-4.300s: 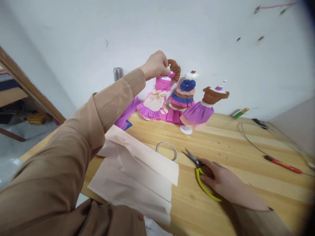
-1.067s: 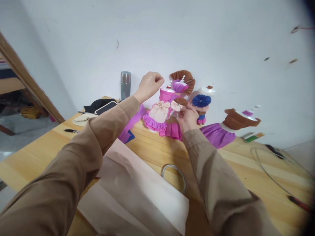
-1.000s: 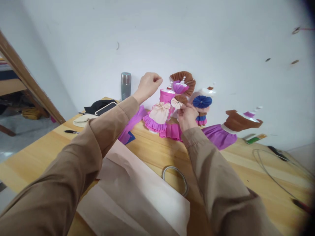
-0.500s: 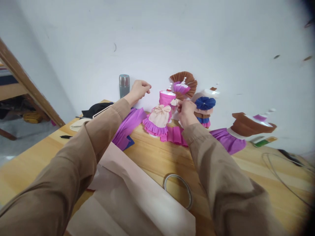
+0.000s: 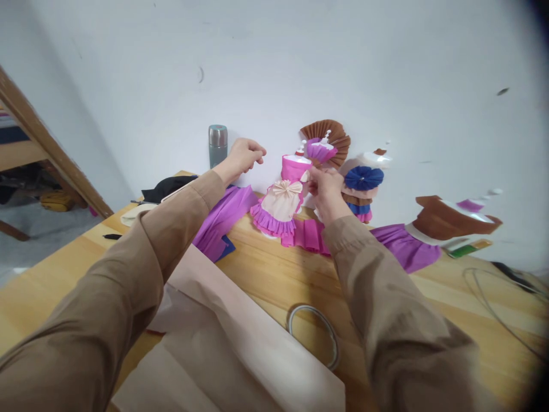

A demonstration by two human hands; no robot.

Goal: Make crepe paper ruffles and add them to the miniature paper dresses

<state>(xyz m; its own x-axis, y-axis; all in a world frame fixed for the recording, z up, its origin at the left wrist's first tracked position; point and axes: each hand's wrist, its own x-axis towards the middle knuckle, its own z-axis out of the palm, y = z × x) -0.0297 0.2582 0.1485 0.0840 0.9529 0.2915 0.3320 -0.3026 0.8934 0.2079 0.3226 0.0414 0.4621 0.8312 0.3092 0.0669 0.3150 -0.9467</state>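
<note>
Altogether, two hands (image 5: 242, 155) (image 5: 326, 191) flank one pink-clad mannequin (image 5: 281, 200) of four.

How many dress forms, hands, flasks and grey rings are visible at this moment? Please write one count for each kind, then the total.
Dress forms: 4 (pink form, purple form, blue-flowered form, brown-topped form)
Hands: 2 (left hand, right hand)
Flask: 1
Grey ring: 1
Total: 8
</note>
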